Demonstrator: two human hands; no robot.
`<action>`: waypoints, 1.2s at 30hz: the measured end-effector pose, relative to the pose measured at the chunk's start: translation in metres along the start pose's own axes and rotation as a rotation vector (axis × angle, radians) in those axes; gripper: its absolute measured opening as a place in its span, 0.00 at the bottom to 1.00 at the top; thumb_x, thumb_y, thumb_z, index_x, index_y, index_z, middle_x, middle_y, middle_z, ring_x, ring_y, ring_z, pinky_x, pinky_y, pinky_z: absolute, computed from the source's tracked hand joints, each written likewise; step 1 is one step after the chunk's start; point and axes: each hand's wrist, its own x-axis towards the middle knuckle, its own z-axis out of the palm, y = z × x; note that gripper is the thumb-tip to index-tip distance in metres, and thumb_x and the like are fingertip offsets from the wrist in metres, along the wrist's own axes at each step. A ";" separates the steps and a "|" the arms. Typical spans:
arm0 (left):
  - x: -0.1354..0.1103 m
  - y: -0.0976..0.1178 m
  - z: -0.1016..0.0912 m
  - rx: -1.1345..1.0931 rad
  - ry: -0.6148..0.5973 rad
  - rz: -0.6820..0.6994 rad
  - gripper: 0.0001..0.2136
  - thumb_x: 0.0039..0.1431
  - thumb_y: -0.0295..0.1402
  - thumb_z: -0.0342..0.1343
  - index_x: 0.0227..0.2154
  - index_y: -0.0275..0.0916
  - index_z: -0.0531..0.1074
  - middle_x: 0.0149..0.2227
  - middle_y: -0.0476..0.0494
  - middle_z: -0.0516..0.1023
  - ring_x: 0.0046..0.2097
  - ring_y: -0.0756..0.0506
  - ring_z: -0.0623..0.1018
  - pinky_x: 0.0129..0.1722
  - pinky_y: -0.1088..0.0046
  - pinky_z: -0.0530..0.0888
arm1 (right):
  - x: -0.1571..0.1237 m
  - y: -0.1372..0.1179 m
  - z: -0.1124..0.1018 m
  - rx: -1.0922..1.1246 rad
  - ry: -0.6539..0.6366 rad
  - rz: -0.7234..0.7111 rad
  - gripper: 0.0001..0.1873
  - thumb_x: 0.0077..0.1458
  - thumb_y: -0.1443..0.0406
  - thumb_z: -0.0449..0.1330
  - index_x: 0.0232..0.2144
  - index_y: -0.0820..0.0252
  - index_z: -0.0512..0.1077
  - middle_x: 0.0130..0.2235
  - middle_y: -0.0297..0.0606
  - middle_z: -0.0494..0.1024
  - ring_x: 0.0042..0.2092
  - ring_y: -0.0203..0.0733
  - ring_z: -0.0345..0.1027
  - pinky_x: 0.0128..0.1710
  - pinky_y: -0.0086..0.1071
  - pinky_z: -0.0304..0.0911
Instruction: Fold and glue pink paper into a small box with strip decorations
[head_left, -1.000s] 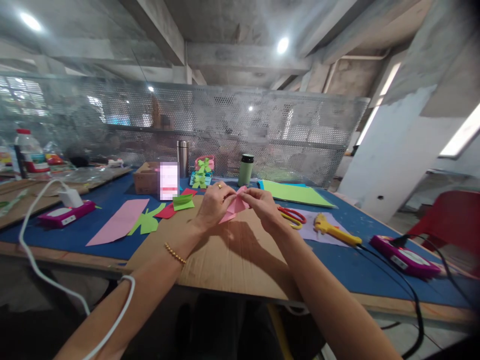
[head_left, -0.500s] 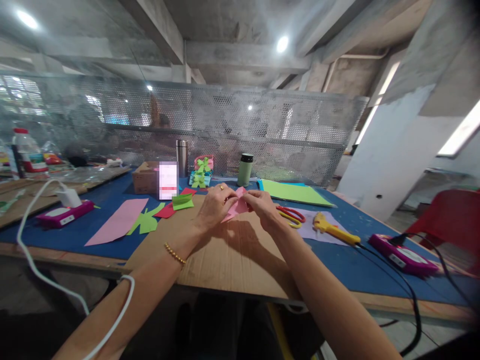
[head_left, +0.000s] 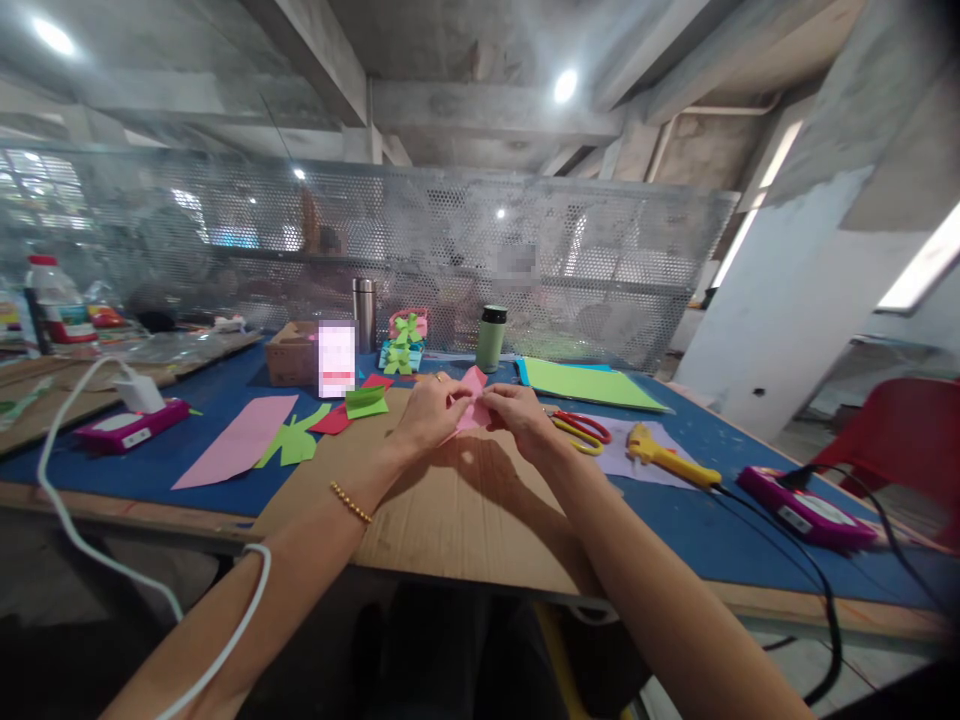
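Note:
Between my two hands is a small piece of pink paper (head_left: 474, 412), folded or creased, held above a sheet of cardboard (head_left: 457, 510). My left hand (head_left: 431, 412) pinches its left side between thumb and fingers. My right hand (head_left: 519, 412) pinches the right side, thumb and forefinger almost meeting the left fingertips. Fingers partly cover the paper, so its full shape is hidden. Left of the hands lie a folded green paper (head_left: 366, 402), red paper (head_left: 332, 420), a cut green piece (head_left: 292, 440) and a larger pink sheet (head_left: 238, 440).
Scissors (head_left: 581, 432) and a yellow glue gun (head_left: 671, 458) lie on the right by lilac paper. Behind stand a green tumbler (head_left: 490, 340), a steel flask (head_left: 364, 315) and a cardboard box (head_left: 291, 355). A white cable (head_left: 56, 500) crosses my left forearm. Purple power strips (head_left: 806, 510) sit at the sides.
The pink paper has turned slightly, and its top corner now points up more between the fingers. Both hands keep their pinch and have shifted only a little.

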 end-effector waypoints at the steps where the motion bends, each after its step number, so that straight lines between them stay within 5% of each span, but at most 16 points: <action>1: -0.001 0.000 0.001 -0.002 -0.012 -0.009 0.07 0.59 0.33 0.59 0.36 0.42 0.82 0.35 0.44 0.81 0.37 0.45 0.77 0.38 0.70 0.71 | 0.001 0.002 0.001 0.006 0.004 0.010 0.09 0.36 0.60 0.62 0.20 0.60 0.70 0.18 0.30 0.68 0.21 0.32 0.59 0.21 0.26 0.57; 14: 0.004 0.004 0.002 -0.119 -0.036 -0.211 0.04 0.56 0.30 0.60 0.31 0.39 0.80 0.34 0.46 0.82 0.36 0.47 0.77 0.37 0.72 0.71 | 0.001 0.007 0.008 -0.027 0.030 -0.044 0.10 0.39 0.59 0.61 0.22 0.61 0.74 0.20 0.30 0.69 0.23 0.32 0.59 0.22 0.27 0.53; 27: 0.006 0.006 0.003 -0.150 -0.035 -0.273 0.03 0.54 0.32 0.62 0.28 0.39 0.77 0.31 0.48 0.80 0.33 0.48 0.76 0.36 0.72 0.70 | -0.004 0.008 0.010 0.030 -0.015 -0.002 0.10 0.40 0.60 0.64 0.25 0.61 0.75 0.23 0.32 0.72 0.25 0.33 0.63 0.24 0.27 0.57; 36: 0.003 0.001 0.011 -0.106 -0.004 -0.193 0.05 0.56 0.35 0.61 0.29 0.39 0.76 0.32 0.47 0.80 0.34 0.47 0.75 0.35 0.72 0.69 | -0.005 0.011 0.011 0.101 0.019 0.046 0.08 0.41 0.62 0.61 0.25 0.60 0.73 0.22 0.31 0.71 0.24 0.33 0.63 0.22 0.26 0.57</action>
